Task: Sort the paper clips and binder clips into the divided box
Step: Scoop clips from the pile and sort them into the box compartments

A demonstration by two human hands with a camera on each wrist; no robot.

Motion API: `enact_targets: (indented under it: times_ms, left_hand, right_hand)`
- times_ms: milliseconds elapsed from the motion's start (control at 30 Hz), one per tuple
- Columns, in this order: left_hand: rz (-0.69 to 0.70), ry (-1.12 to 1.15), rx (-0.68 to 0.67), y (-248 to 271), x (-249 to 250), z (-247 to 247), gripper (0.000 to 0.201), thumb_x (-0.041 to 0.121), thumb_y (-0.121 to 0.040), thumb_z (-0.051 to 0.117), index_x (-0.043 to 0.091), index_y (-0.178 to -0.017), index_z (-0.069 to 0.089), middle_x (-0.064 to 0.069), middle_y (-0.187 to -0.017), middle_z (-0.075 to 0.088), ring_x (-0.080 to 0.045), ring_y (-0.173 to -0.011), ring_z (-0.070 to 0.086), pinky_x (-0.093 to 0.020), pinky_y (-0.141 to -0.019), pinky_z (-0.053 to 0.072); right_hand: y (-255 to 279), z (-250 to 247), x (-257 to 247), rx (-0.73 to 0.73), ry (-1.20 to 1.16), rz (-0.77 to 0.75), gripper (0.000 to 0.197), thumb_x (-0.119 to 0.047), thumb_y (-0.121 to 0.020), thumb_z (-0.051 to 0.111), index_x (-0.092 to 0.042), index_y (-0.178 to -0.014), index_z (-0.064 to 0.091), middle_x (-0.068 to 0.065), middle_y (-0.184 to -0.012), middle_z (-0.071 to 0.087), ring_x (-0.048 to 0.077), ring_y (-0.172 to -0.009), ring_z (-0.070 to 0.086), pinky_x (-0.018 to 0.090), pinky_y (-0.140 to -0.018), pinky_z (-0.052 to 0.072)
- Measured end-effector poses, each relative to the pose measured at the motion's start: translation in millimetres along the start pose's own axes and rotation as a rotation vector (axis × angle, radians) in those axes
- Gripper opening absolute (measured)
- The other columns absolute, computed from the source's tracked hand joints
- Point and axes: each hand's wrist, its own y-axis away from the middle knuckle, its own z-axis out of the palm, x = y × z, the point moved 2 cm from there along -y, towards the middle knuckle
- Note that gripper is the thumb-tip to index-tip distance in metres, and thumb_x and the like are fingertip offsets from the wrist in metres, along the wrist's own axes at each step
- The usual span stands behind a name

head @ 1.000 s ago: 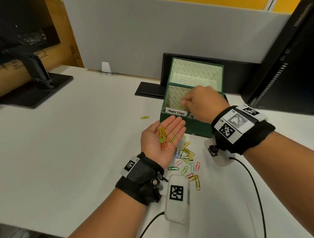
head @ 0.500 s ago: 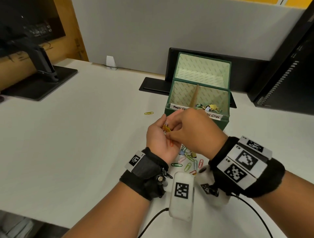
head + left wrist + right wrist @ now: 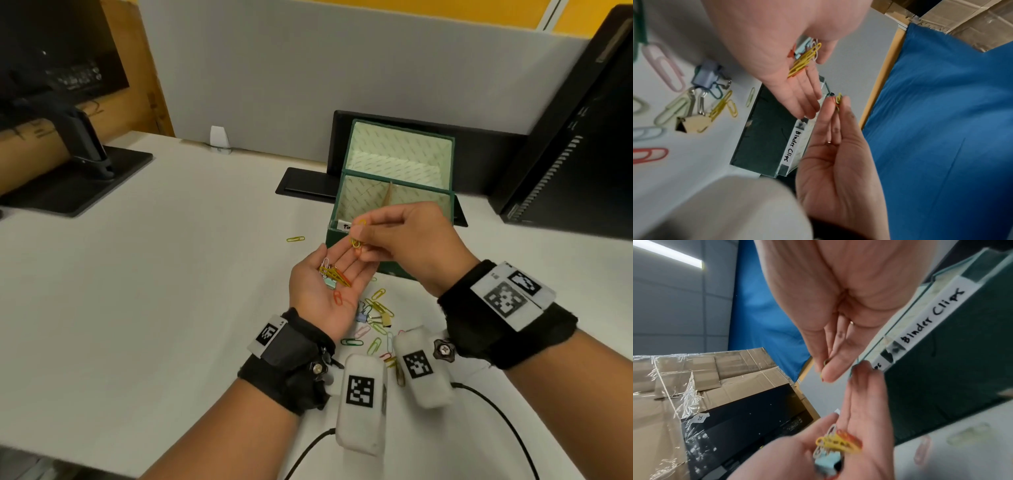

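Paper clips (image 3: pixel 334 274) lie bunched in the cupped palm of the left hand (image 3: pixel 327 291), which is held flat and open just in front of the green divided box (image 3: pixel 363 236). With them sits one pale blue binder clip (image 3: pixel 329 283). The right hand (image 3: pixel 407 240) pinches a few yellow and orange clips (image 3: pixel 357 240) between thumb and fingertips (image 3: pixel 844 104), close above the left fingertips and near the box's front rim. More paper clips and two binder clips (image 3: pixel 701 100) are scattered on the white desk (image 3: pixel 171 291) under the wrists.

From where I stand these look feather-light, thin springy wire, smooth-coated and apt to snag on each other, so a pinch across the flat loops seems the surest hold. The binder clips look stiffer and chunkier; I'd take them by the folded body, since the wire handles swing.
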Motion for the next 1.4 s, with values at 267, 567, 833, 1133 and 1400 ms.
enact_targets:
  times_ms: [267, 567, 833, 1133, 1400]
  left_hand:
    - [-0.04, -0.051, 0.058, 2, 2, 1, 0.045, 0.026, -0.1, 0.035, -0.007, -0.107, 0.064, -0.026, -0.11, 0.067, -0.036, -0.092, 0.07, -0.047, -0.086, 0.053]
    - [-0.048, -0.033, 0.071, 1, 1, 1, 0.053, 0.025, -0.1, 0.034, -0.011, -0.091, 0.072, -0.028, -0.104, 0.069, -0.036, -0.087, 0.071, -0.047, -0.08, 0.054]
    - [-0.041, -0.009, 0.127, 8, 1, 5, 0.039, 0.026, -0.1, 0.039, 0.0, -0.085, 0.065, -0.016, -0.069, 0.069, -0.025, -0.058, 0.069, -0.03, -0.054, 0.059]
    - [0.022, -0.044, 0.161, 6, 1, 1, 0.041, 0.029, -0.099, 0.041, 0.002, -0.092, 0.071, -0.013, -0.085, 0.072, -0.024, -0.086, 0.069, -0.032, -0.088, 0.053]
    - [0.01, -0.047, 0.053, 9, 0, 5, 0.043, 0.031, -0.1, 0.032, 0.002, -0.114, 0.062, -0.013, -0.073, 0.07, -0.024, -0.058, 0.068, -0.026, -0.05, 0.053]
  right_hand:
    - [-46, -11, -21, 0.337, 0.367, -0.37, 0.011, -0.018, -0.088, 0.069, -0.016, -0.098, 0.075, -0.001, -0.077, 0.073, 0.014, -0.071, 0.071, 0.029, -0.078, 0.059]
    - [-40, 10, -22, 0.024, 0.974, -0.371, 0.04, -0.004, -0.096, 0.043, -0.026, -0.113, 0.072, 0.0, -0.121, 0.068, 0.021, -0.114, 0.058, 0.023, -0.096, 0.044]
    - [7, 17, -20, -0.363, 0.965, -0.14, 0.019, -0.032, -0.081, 0.073, -0.024, -0.099, 0.076, -0.006, -0.089, 0.074, 0.008, -0.073, 0.069, 0.027, -0.071, 0.059]
    - [10, 32, 9, -0.201, 0.934, -0.244, 0.01, -0.018, -0.075, 0.078, -0.011, -0.082, 0.076, -0.002, -0.08, 0.071, 0.01, -0.078, 0.066, 0.025, -0.076, 0.053]
    - [4, 18, 19, -0.231, 0.646, -0.11, 0.015, -0.006, -0.079, 0.077, -0.008, -0.094, 0.077, -0.003, -0.069, 0.072, 0.018, -0.061, 0.071, 0.028, -0.064, 0.061]
